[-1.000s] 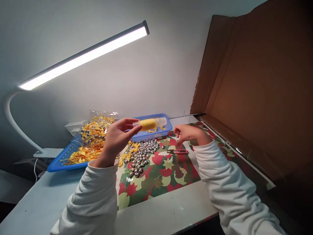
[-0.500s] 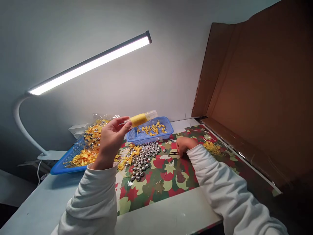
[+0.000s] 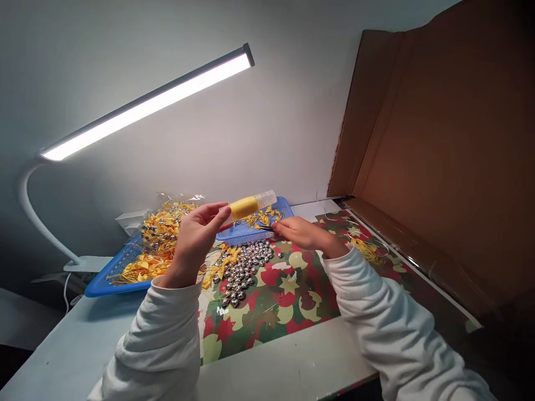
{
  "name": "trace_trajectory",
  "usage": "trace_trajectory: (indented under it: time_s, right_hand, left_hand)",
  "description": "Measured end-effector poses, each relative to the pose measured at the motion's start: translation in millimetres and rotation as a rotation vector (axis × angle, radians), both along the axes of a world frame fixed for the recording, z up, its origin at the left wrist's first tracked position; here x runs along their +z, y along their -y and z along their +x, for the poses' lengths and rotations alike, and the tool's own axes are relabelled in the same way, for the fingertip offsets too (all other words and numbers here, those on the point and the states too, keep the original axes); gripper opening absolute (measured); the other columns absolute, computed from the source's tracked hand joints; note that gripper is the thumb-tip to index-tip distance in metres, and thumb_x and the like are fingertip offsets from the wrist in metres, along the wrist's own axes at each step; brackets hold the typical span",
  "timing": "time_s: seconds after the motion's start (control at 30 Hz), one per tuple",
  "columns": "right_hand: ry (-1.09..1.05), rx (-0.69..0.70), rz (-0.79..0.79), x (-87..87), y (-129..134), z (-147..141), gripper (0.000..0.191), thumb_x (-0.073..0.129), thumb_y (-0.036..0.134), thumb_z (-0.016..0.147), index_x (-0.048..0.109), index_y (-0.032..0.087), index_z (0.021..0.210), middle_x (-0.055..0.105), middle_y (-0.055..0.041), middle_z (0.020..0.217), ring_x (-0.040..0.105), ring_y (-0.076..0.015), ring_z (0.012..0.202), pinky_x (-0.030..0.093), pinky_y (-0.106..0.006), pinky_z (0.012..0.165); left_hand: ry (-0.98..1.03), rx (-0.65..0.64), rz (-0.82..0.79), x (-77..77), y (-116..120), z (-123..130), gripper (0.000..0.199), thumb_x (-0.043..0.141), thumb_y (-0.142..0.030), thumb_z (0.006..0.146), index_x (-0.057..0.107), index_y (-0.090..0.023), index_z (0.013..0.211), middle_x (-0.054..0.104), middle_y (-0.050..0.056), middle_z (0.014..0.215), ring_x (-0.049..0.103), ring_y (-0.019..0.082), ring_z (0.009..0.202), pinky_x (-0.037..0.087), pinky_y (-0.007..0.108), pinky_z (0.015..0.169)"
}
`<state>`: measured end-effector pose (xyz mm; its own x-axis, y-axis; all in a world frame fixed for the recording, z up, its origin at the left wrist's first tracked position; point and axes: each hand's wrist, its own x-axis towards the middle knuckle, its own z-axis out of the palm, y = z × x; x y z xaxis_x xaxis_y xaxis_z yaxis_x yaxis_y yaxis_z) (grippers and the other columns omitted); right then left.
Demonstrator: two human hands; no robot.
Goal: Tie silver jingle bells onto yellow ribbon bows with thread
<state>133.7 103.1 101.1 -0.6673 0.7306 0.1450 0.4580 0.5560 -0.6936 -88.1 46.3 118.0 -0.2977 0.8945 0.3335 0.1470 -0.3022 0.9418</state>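
Observation:
My left hand (image 3: 198, 236) is closed around the near end of a spool of yellow thread (image 3: 244, 208), with its clear tube end pointing right. My right hand (image 3: 303, 231) grips a pair of dark-bladed thread snips (image 3: 266, 227), their tips pointing left just below the spool; its handle is hidden in my fingers. Behind both hands stands a small blue basket (image 3: 288, 209) holding yellow ribbon bows (image 3: 254, 221). Below it on the patterned sheet (image 3: 288, 301) lies a pile of silver bells (image 3: 240, 273), with yellow ribbon pieces (image 3: 223, 264) at its left.
A larger blue basket (image 3: 94, 287) at the left holds many yellow bows and a clear bag of bows with bells (image 3: 161, 225). A lit lamp (image 3: 150, 106) arches above. Yellow strands (image 3: 363, 249) lie at the right, beside a tall cardboard panel (image 3: 438, 139).
My right hand has lifted the snips off the sheet and brought them up and left, close to the spool. My left hand with the spool has shifted slightly right.

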Motion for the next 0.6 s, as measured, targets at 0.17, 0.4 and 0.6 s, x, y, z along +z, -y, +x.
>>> trace_trajectory:
  time_s: [0.17,0.4,0.6]
  right_hand:
    - [-0.186,0.024,-0.040,-8.2,0.3,-11.6,0.044,0.041,0.047,0.097,0.062,0.013,0.079,0.058,-0.0021,0.070,0.053,-0.0143,0.068,0.038,-0.026,0.066]
    - [-0.263,0.050,-0.083,-8.3,0.5,-11.7,0.039,0.046,0.045,0.093,0.062,0.013,0.078,0.057,-0.0014,0.067,0.049,-0.0115,0.062,0.037,-0.024,0.059]
    - [-0.243,0.027,-0.041,-5.1,1.6,-10.3,0.040,0.047,0.046,0.090,0.055,0.014,0.067,0.043,0.0039,0.055,0.039,-0.0087,0.053,0.029,-0.024,0.053]
  left_hand:
    - [-0.035,-0.026,-0.038,0.5,3.0,5.6,0.048,0.081,-0.047,0.064,0.072,-0.012,0.097,0.074,0.007,0.090,0.071,0.021,0.084,0.063,0.033,0.076]
    - [-0.074,-0.061,-0.038,0.0,3.8,9.7,0.050,0.080,-0.048,0.065,0.072,-0.012,0.098,0.075,0.009,0.090,0.071,0.024,0.086,0.063,0.038,0.077]
    - [-0.091,-0.064,-0.046,0.5,5.5,9.8,0.050,0.079,-0.049,0.067,0.072,-0.012,0.100,0.075,0.009,0.090,0.072,0.024,0.085,0.063,0.040,0.079]
